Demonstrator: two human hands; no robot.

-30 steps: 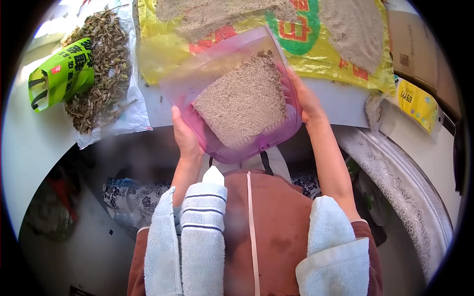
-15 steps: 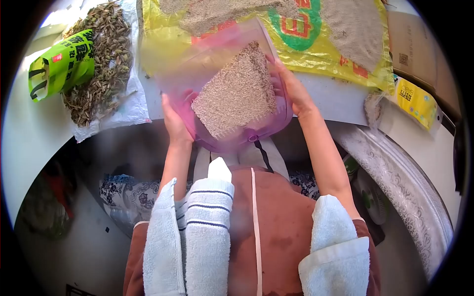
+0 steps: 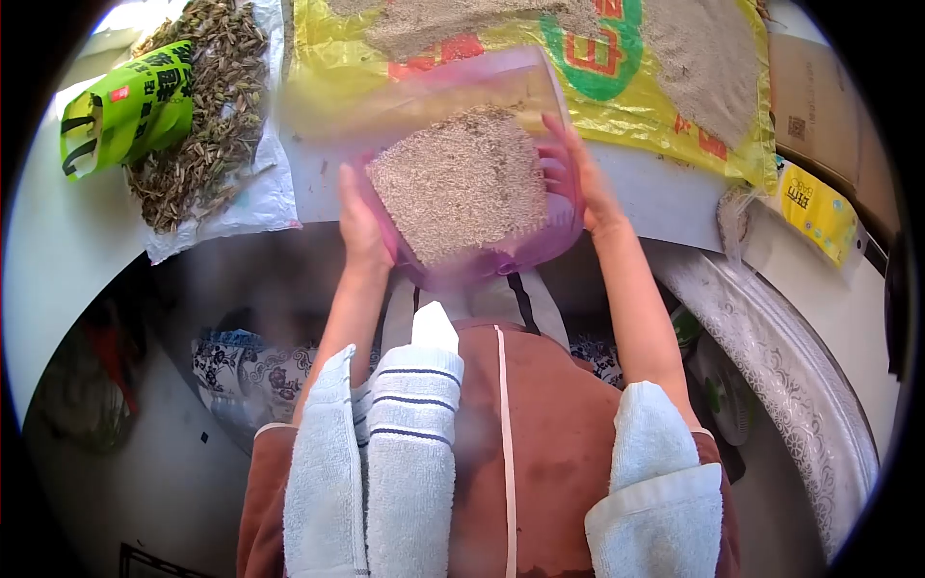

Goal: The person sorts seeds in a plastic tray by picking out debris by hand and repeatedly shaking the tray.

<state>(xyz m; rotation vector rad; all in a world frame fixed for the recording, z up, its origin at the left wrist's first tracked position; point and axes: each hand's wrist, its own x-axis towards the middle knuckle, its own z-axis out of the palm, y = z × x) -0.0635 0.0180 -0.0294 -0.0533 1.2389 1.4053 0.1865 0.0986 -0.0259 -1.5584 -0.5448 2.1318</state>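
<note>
Well, part of the pale grain (image 3: 458, 183) is gathered in the purple container (image 3: 448, 277), and part lies outside it, strewn over the yellow sack (image 3: 617, 118) beyond the hands. So the loose grain is only partly contained, as far as the view shows.

The container is held up between the hands at the near edge of the table (image 3: 665, 200). The left hand (image 3: 363, 222) is curved against one side and the right hand (image 3: 595, 188) supports the other, set wide apart by its width. Inside, the grain forms a broad layer with darker bits along its far edge; that end is hazy, so the container may be tipped slightly, though I can't be sure.

Past the left hand, dried pods (image 3: 217, 106) cover a white sheet (image 3: 265, 200), with a green packet (image 3: 130, 114) lying partly over them. Off beyond the right hand, a clear bag (image 3: 734, 217) sits beside a yellow packet (image 3: 814, 207), near a cardboard box (image 3: 829, 116).
</note>
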